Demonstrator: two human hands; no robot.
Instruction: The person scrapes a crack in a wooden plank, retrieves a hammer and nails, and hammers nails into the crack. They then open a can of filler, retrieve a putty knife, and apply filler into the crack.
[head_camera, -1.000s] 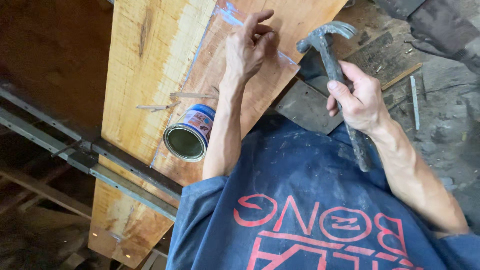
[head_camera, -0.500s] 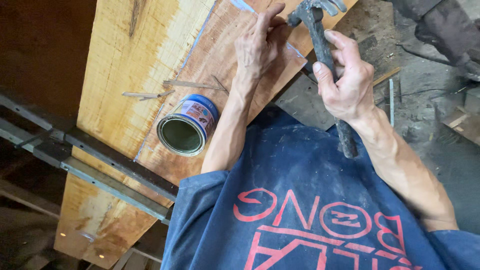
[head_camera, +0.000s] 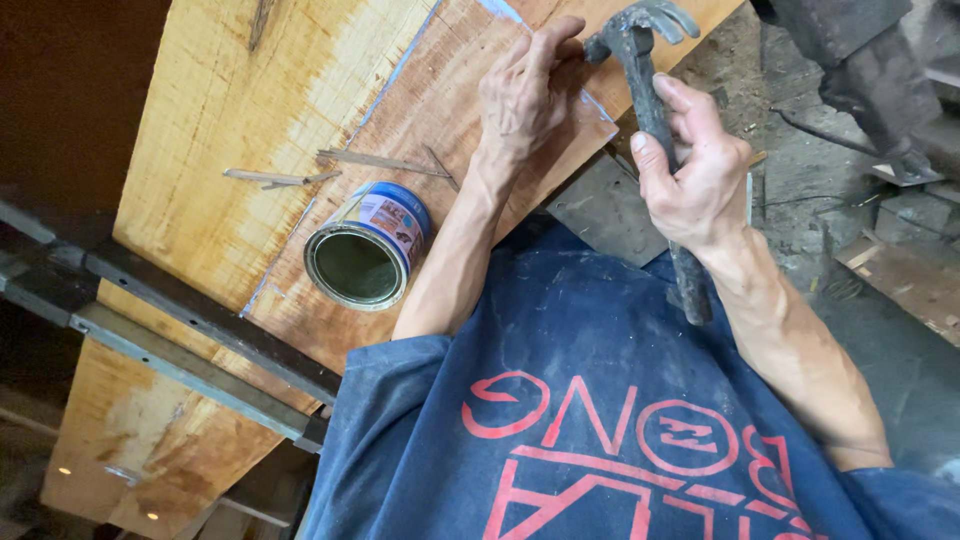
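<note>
**Claw hammer gripped mid-handle, head up at the board's edge**

Left to right: metal rail (head_camera: 190, 340) crossing under the wide wooden board (head_camera: 250, 150), pale on one side, reddish on the other. Thin wood slivers (head_camera: 290, 178) lie loose on it. Open tin can (head_camera: 365, 255) lies on its side on the board, mouth toward the camera, blue label, just beside the left forearm.

Left hand (head_camera: 525, 90) rests on the reddish part of the board near its edge, fingertips pinched together; whatever they pinch is too small to tell, probably a nail.

Claw hammer (head_camera: 650, 110): head just beside the left fingertips, handle running down past the wrist. Right hand (head_camera: 695, 175) clenched round the handle about midway, thumb along the shaft.

Handling judgement: hammer is rigid, head-heavy, dark worn metal handle, possibly slick. Mid-handle grip gives control for light taps; further down gives more swing. Board is stiff, heavy, won't shift. Can looks light, could roll.
</note>
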